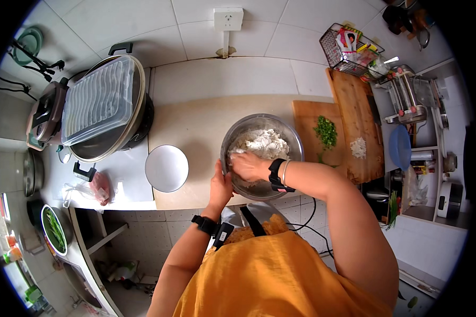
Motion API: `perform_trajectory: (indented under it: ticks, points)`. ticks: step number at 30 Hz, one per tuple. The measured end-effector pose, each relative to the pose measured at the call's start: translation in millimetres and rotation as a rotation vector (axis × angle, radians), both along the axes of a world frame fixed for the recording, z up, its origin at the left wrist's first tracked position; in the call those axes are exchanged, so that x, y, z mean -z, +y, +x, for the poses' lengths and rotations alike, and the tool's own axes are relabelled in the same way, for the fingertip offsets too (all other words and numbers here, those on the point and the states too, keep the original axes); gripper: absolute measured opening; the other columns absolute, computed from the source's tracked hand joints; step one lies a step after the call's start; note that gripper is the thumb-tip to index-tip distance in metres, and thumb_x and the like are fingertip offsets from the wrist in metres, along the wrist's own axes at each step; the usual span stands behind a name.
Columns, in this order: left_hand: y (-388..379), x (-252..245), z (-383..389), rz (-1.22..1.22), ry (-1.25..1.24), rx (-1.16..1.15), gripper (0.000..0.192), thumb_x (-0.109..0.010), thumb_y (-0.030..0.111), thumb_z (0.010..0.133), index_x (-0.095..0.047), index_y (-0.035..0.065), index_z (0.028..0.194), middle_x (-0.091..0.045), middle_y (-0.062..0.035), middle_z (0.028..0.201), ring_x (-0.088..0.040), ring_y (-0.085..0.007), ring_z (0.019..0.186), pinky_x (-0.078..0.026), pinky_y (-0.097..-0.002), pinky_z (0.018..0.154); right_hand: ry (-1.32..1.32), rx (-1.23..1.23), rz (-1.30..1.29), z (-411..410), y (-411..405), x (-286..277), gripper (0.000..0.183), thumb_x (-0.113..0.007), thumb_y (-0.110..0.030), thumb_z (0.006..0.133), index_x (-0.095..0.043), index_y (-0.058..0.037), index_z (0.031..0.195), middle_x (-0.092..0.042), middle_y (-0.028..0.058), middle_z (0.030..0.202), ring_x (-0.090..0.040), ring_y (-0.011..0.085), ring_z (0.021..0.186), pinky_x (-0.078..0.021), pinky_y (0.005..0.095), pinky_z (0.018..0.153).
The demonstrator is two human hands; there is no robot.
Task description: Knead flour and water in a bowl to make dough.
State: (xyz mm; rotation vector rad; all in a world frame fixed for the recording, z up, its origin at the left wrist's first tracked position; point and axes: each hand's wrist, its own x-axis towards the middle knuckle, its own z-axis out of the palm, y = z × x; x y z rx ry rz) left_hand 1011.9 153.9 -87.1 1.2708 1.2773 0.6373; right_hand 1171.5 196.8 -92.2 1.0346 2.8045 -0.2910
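A stainless steel mixing bowl (295, 142) sits on the beige worktop in front of me, with crumbly, floury dough (265, 142) inside. My right hand (246, 164) reaches into the bowl, its fingers at the left edge of the dough and partly hidden in it. Whether those fingers are closed on any dough cannot be made out. At the bowl's left outer side, my left hand (221, 183) grips the rim and wall. A white round bowl (167, 168) stands a short way to the left.
Chopped greens (326, 132) lie on a small wooden board (304, 113). A larger board (353, 89) bears chopped white bits (358, 147) and a dark knife (373, 109). Leftward are a large pan (103, 152) under a clear plastic lid (99, 101) and bagged meat (99, 188).
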Motion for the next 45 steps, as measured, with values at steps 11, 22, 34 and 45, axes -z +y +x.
perform_trajectory:
  ticks: [11, 22, 34, 45]
  points:
    - [2.6, -4.1, -6.0, -0.222, -0.180, 0.057, 0.060, -0.043, 0.005, 0.089, -0.012, 0.0049, 0.140, -0.061, -0.0148, 0.073, -0.062, -0.0207, 0.051, -0.047, -0.0283, 0.038, 0.158, 0.692, 0.025, 15.4, 35.2, -28.9, 0.021, -0.050, -0.012, 0.079, -0.060, -0.0005, 0.093, -0.062, 0.0178, 0.095, -0.056, 0.0308, 0.098, -0.0460, 0.0399, 0.083]
    - [8.9, -11.5, -12.0, -0.347, -0.322, 0.041, 0.056, -0.036, 0.004, 0.091, -0.010, 0.0042, 0.140, -0.062, -0.0158, 0.081, -0.065, -0.0221, 0.056, -0.051, -0.0271, 0.043, 0.135, 0.793, -0.208, 27.6, 50.9, -29.1, 0.022, -0.052, -0.017, 0.078, -0.063, -0.0001, 0.083, -0.063, 0.0207, 0.086, -0.061, 0.0339, 0.084, -0.0497, 0.0429, 0.072]
    - [6.9, -0.5, -10.8, -0.215, -0.221, 0.032, 0.059, -0.039, 0.003, 0.090, -0.009, 0.0017, 0.140, -0.061, -0.0144, 0.074, -0.062, -0.0200, 0.053, -0.049, -0.0266, 0.040, -0.193, -0.046, -0.063, 7.8, -28.7, 13.6, 0.022, -0.057, -0.024, 0.070, -0.069, -0.0090, 0.081, -0.062, 0.0086, 0.089, -0.056, 0.0213, 0.094, -0.0471, 0.0376, 0.078]
    - [-4.8, -12.2, -2.1, -0.259, -0.236, -0.014, 0.056, -0.041, 0.003, 0.089, -0.015, 0.0041, 0.139, -0.061, -0.0137, 0.072, -0.063, -0.0208, 0.052, -0.048, -0.0279, 0.038, -0.023, 0.611, 0.016, 25.9, 38.5, 10.4, 0.014, -0.057, -0.015, 0.067, -0.067, -0.0054, 0.067, -0.065, 0.0145, 0.080, -0.058, 0.0281, 0.092, -0.0483, 0.0386, 0.077]
